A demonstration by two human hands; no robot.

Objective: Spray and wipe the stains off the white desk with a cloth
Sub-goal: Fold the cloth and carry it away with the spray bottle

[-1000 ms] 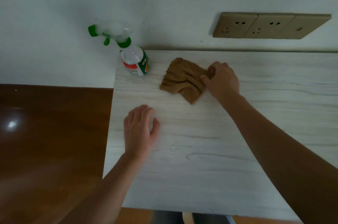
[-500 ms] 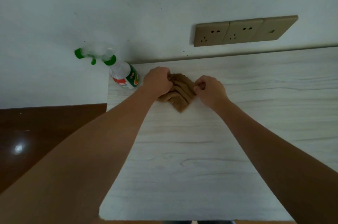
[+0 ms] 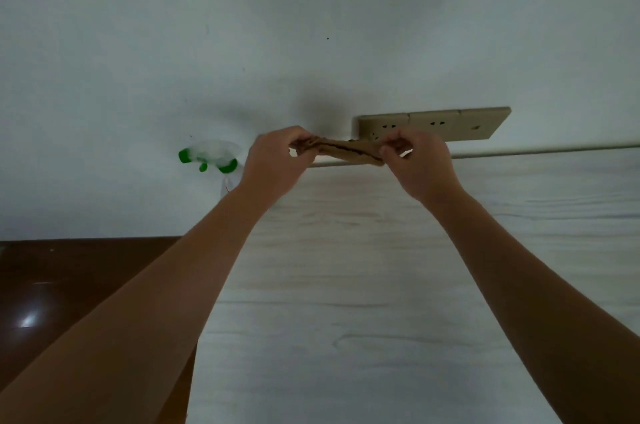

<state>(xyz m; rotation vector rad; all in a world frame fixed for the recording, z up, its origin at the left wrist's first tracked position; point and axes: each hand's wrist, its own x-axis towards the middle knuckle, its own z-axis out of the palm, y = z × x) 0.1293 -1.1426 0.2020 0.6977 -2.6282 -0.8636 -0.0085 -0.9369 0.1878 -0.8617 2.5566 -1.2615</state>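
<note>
A brown cloth (image 3: 346, 148) is stretched in the air between both hands, above the far edge of the white wood-grain desk (image 3: 363, 285). My left hand (image 3: 277, 160) grips its left end with curled fingers. My right hand (image 3: 420, 160) pinches its right end. A spray bottle (image 3: 216, 159) with a green nozzle and collar stands at the desk's far left corner; my left forearm hides most of its body. No stain shows on the desk surface in this view.
A beige triple wall socket (image 3: 433, 124) sits on the white wall just behind the cloth. Dark brown glossy floor (image 3: 52, 302) lies left of the desk's left edge.
Both hands took the cloth off the desk and lifted it, pulling it out lengthwise between them. My left hand came up from the desk surface to grip it. The camera tilted upward.
</note>
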